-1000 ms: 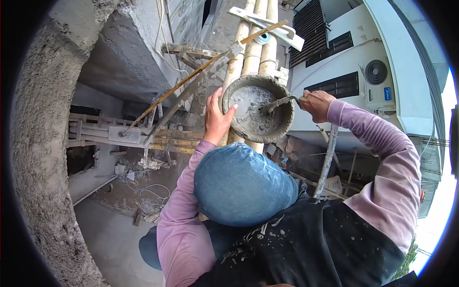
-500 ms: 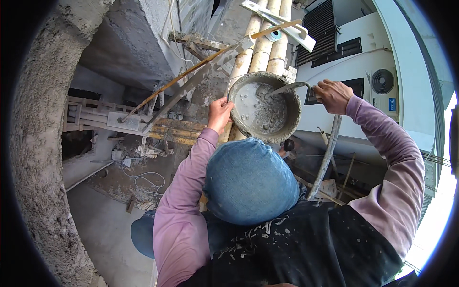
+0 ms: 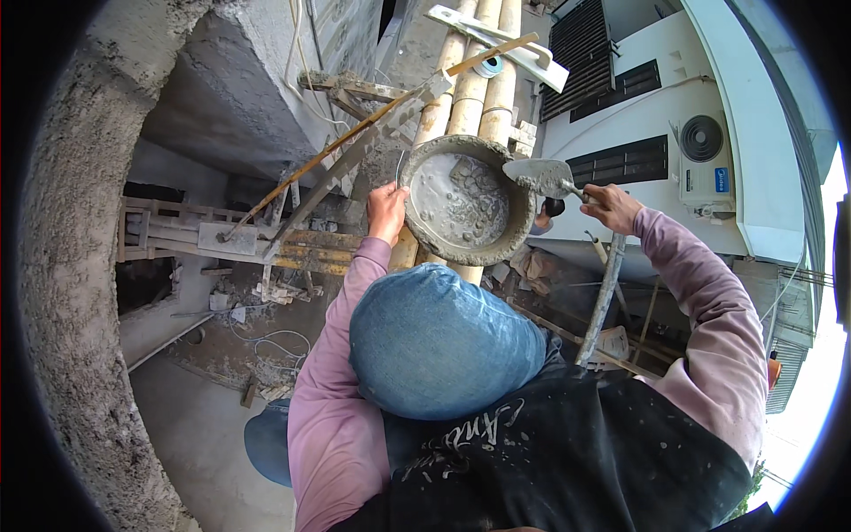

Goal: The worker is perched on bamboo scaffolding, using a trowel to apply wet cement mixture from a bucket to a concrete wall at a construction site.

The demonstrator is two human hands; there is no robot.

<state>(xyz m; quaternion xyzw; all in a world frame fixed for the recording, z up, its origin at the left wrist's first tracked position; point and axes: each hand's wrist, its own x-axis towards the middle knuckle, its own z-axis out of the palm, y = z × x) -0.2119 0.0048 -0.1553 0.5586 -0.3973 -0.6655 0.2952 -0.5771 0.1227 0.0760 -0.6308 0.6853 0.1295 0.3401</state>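
A round mortar bucket (image 3: 521, 217), its rim caked in grey, rests on bamboo poles just beyond my bent knee (image 3: 443, 341). Wet, lumpy mortar (image 3: 456, 199) covers its bottom. My left hand (image 3: 386, 213) is closed on the bucket's left rim, the thumb at the edge. To the right, my right hand (image 3: 612, 209) grips the handle of a pointed trowel (image 3: 542, 176). The trowel's blade lies over the bucket's right rim, with grey mortar clinging to its near edge.
Bamboo poles (image 3: 467, 115) run away from me, bearing a white straightedge (image 3: 541, 66) and a tape roll (image 3: 487, 67). A thin wooden strip (image 3: 355, 133) slants at the left. Beside my right arm stands a slanted pole (image 3: 603, 301). A rough concrete column (image 3: 80, 266) rises far left.
The trowel has come up out of the mortar and moved to the bucket's right rim, its blade now showing. My left hand still holds the rim; the view has shifted slightly.
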